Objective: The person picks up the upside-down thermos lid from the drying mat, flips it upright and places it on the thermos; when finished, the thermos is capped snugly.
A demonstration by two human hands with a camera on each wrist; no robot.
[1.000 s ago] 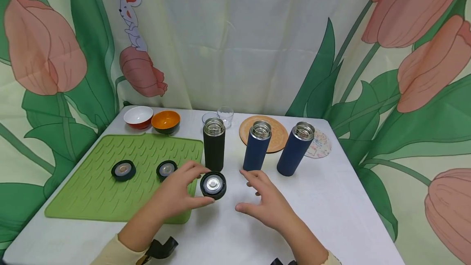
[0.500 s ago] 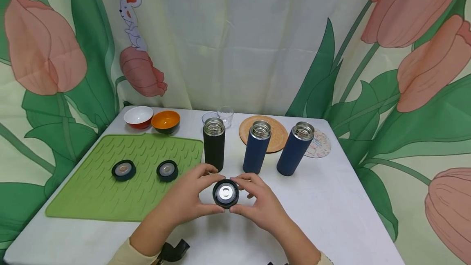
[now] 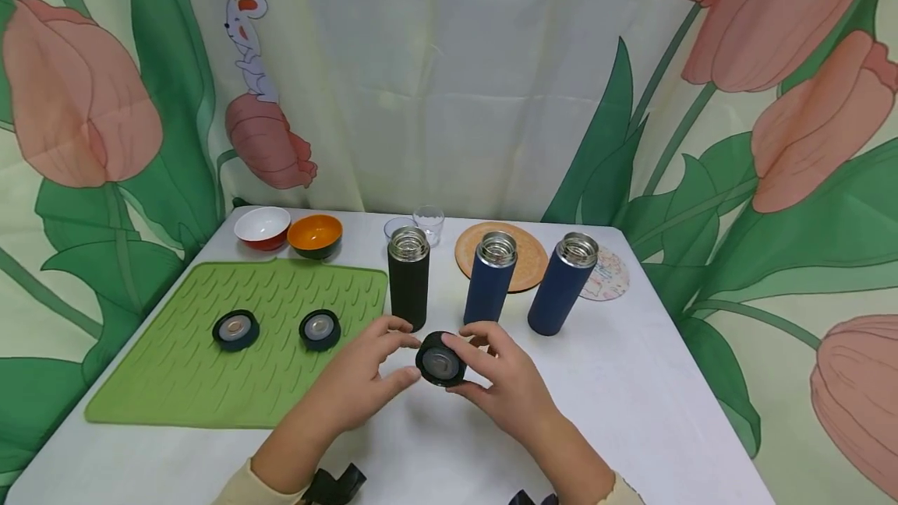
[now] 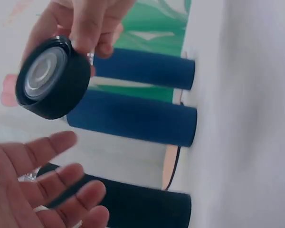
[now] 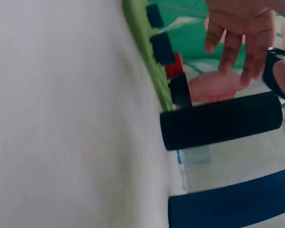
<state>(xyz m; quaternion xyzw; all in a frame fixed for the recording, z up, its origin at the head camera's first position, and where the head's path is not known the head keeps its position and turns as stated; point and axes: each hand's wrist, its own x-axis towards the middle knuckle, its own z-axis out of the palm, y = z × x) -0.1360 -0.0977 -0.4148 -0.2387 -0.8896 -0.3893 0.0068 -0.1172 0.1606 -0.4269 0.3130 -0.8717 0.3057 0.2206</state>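
Observation:
My right hand pinches a black flask lid just above the white table, its steel inner face tilted toward me. My left hand hovers beside the lid with its fingers spread. In the left wrist view the left hand's fingers are straight and apart from the lid. Just behind stands an open black flask. To its right stand two open blue flasks. The right wrist view shows the black flask and the lid's edge.
A green ribbed mat at the left carries two more black lids. A white bowl, an orange bowl, clear glasses, a cork coaster and a patterned coaster line the back edge.
The lid went from my left hand, through both hands, into my right hand alone. My left hand let go and opened; the lid tilted and moved slightly right.

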